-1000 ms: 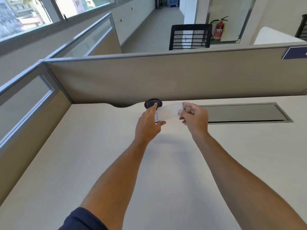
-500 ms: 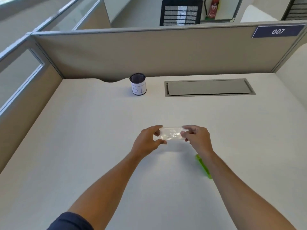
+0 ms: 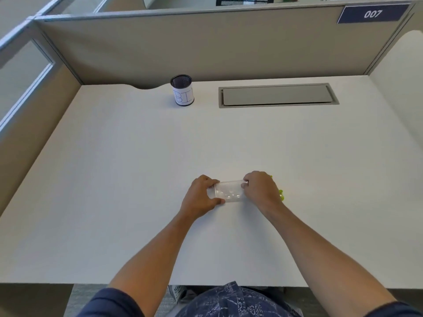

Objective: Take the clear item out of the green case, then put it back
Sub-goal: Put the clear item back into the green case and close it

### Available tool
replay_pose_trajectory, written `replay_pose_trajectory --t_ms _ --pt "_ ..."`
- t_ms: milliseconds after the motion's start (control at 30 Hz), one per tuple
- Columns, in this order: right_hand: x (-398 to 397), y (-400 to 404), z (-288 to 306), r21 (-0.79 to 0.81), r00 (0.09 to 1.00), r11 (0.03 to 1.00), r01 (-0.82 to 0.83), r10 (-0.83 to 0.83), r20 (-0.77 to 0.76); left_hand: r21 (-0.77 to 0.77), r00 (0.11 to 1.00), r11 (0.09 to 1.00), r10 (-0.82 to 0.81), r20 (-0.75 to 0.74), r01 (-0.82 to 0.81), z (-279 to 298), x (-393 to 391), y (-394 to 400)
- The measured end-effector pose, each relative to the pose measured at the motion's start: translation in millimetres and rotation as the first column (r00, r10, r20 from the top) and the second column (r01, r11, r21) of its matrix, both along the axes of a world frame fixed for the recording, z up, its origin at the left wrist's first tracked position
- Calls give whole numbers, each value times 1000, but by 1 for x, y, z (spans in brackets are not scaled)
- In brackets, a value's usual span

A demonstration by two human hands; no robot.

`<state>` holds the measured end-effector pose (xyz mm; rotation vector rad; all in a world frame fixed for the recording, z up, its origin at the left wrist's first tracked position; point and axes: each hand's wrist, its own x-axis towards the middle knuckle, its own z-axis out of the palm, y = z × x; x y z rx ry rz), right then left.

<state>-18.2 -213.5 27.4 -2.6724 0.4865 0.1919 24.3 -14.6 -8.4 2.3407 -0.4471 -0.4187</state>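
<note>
I see both hands mid-desk (image 3: 114,202), near its front edge: left hand (image 3: 201,197) on left end of clear item (image 3: 229,192), right hand (image 3: 261,191) on right end. Case (image 3: 281,195) just behind/right of right hand, mostly hidden. Pen cup (image 3: 182,90) far back, cable hatch (image 3: 278,95) to its right, partition (image 3: 206,46) behind both.

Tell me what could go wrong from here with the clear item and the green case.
1. The green case lies mostly hidden behind the right hand; that hand might knock it.
2. The clear item is pinched only at its ends by the left hand and the right hand, so it might slip.
</note>
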Motion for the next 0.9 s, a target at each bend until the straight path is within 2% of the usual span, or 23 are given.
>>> replay_pose_trajectory --t_ms 133,233,300,367,433,500,600,900 --pt "-5 3 0 -123 990 984 -130 122 -70 44 999 999 -22 27 21 0 -3 0" --pt "-10 -1 -2 -130 980 972 -197 190 -65 44 999 999 -24 29 22 0 -4 1" --pt "-14 -9 -3 -63 987 986 -151 154 43 46 999 999 -25 32 24 -1 -4 2" --pt "-20 -19 -2 17 980 1000 -25 21 198 37 999 999 -19 32 18 -1 -5 2" --pt "-28 -30 -3 45 957 993 109 -117 264 21 1000 1000 -5 27 5 -2 -6 2" --pt "-34 -39 -4 8 964 981 194 -192 183 12 1000 1000 0 27 0 -3 -6 2" --pt "-41 -46 -8 -45 976 975 216 -214 48 -7 1000 1000 9 21 -9 -5 -5 4" --pt "-33 -42 -9 68 967 968 240 -245 72 -56 1000 998 13 14 -13 -8 -7 5"
